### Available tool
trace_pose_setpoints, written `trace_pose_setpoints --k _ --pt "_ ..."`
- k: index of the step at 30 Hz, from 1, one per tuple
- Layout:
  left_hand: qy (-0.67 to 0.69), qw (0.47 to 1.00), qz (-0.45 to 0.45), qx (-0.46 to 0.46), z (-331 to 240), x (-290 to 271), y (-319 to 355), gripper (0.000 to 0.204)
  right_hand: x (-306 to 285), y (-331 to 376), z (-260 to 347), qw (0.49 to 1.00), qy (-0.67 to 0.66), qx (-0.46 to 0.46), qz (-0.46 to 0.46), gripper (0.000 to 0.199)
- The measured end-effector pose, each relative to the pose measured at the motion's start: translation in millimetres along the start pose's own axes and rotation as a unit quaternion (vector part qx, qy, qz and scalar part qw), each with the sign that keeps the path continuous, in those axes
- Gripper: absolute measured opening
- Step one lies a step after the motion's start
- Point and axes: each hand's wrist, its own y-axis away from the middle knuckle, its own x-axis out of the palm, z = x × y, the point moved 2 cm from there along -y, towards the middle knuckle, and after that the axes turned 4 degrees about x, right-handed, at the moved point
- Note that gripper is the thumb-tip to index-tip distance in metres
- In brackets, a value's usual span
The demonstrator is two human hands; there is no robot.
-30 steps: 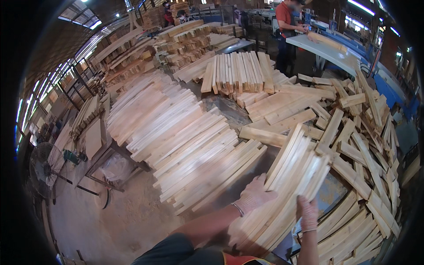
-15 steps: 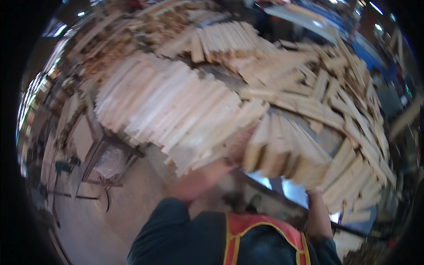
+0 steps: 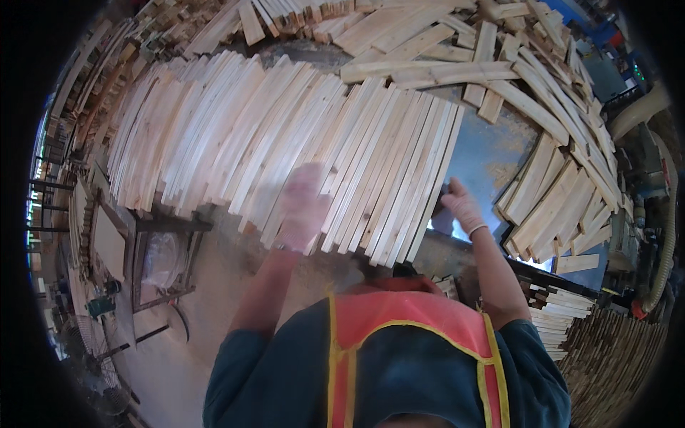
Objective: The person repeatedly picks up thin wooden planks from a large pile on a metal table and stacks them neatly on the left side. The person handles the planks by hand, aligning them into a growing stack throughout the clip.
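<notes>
Across bench (image 3: pixel 479 143), apparently evening up boards (image 3: pixel 371 171).
With left hand (image 3: pixel 305 203) seemingly flat, right hand (image 3: pixel 464 205) of unclear grip; likely needing sideways pressure next.

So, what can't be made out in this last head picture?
All in the head view:
Left hand: blur smears its fingers.
Wooden slats: that hand covers part of them.
Right hand: fingertips lost in shadow; contact with the end slat is unclear.
Loose board pile: cut off by the top edge.
Wire-caged fan: dimmed by the dark lens rim.
</notes>
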Motion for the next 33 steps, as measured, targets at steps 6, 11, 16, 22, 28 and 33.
trace_pose_setpoints --k 6,11,16,22,28,33 --pt "0.290 0.782 -0.262 -0.485 87 11 109 0.061 0 37 70 0.940 -0.325 0.008 0.104 0.063" --pt "0.632 0.478 -0.287 -0.539 89 30 117 0.050 10 18 22 0.944 -0.327 0.032 0.017 0.074" --pt "0.627 0.505 -0.173 -0.567 -17 44 131 0.032 -14 -9 7 0.956 -0.291 0.043 0.009 0.079" --pt "0.619 0.682 0.071 -0.384 -63 72 99 0.072 -99 -42 2 0.966 -0.240 0.075 0.065 0.068" --pt "0.767 0.556 0.011 -0.320 -68 81 11 0.106 -119 -61 24 0.988 0.135 0.047 0.055 0.079" --pt "0.718 0.624 0.045 -0.306 -109 15 -9 0.120 -97 -65 -13 0.939 -0.310 0.089 0.118 0.062"
